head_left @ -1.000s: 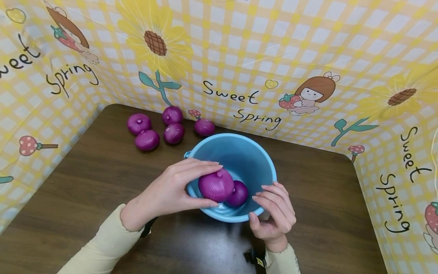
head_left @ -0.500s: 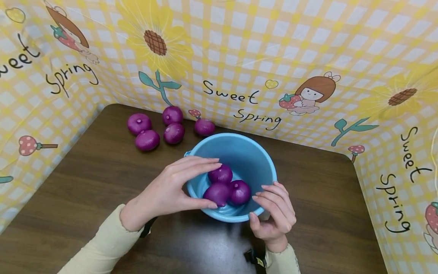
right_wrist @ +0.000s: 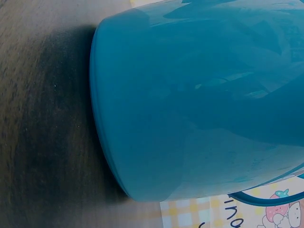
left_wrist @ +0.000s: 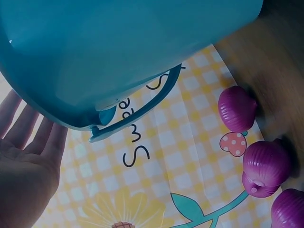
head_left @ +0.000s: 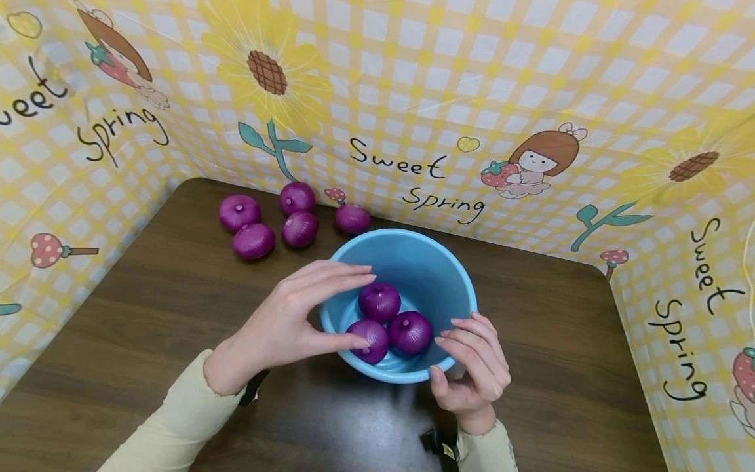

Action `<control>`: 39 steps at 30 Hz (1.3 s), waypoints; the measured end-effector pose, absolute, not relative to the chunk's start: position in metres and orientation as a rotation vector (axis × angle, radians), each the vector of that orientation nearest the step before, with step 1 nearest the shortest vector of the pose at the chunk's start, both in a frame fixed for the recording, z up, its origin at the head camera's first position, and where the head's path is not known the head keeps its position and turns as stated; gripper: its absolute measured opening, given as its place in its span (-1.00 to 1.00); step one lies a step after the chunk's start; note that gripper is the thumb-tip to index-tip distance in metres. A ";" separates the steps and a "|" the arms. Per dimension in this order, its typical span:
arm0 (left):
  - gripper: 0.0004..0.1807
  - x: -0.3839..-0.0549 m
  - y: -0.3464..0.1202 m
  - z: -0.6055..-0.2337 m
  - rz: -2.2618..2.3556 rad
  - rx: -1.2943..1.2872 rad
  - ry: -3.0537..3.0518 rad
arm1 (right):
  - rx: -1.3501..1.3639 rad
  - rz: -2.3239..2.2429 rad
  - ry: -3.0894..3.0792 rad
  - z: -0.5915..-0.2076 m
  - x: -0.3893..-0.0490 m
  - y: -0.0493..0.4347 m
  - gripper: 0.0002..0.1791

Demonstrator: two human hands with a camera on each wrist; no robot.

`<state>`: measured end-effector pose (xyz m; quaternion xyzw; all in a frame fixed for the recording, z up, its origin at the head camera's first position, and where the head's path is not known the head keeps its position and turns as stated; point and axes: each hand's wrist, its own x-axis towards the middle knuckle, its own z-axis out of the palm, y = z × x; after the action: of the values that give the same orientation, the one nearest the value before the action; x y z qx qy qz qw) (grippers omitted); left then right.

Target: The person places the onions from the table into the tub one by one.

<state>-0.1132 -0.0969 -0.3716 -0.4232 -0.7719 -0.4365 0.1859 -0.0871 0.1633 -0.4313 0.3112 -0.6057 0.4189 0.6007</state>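
A light blue bucket (head_left: pixel 433 262) stands upright on the table, with three purple onions inside: one at the back (head_left: pixel 379 301), one at the front left (head_left: pixel 373 335) and one at the right (head_left: pixel 409 333). Over the bucket's left rim reaches my left hand (head_left: pixel 289 321), thumb and fingers spread apart, holding nothing. Its thumb overlaps the front left onion in the head view; whether they touch I cannot tell. My right hand (head_left: pixel 474 364) grips the bucket's right rim, fingertips over the inner side. In the left wrist view the handle (left_wrist: pixel 147 107) hangs along the bucket's outside.
Several more onions (head_left: pixel 253 241) lie on the dark wooden table (head_left: pixel 566 367) behind and left of the bucket. A yellow checked cloth (head_left: pixel 377 78) with flower prints hangs along the back and both sides.
My left hand has let go of an onion, which dropped into the bucket beside the other two. That hand has drawn back slightly to the left. The right hand has stayed still.
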 end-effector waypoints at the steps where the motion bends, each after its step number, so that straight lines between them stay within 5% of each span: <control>1: -0.24 -0.113 -0.097 -0.372 -1.229 -1.188 -2.172 | 0.721 0.970 -1.404 -0.431 -0.087 0.163 -0.49; 39: -0.27 -0.127 -0.124 -0.379 -1.195 -0.957 -2.107 | 0.724 0.962 -1.398 -0.434 -0.087 0.163 -0.49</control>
<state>-0.1268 -0.1240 -0.3787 -0.3542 -0.7799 -0.4425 0.2654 -0.0869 0.1632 -0.4337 0.3130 -0.6041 0.4156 0.6037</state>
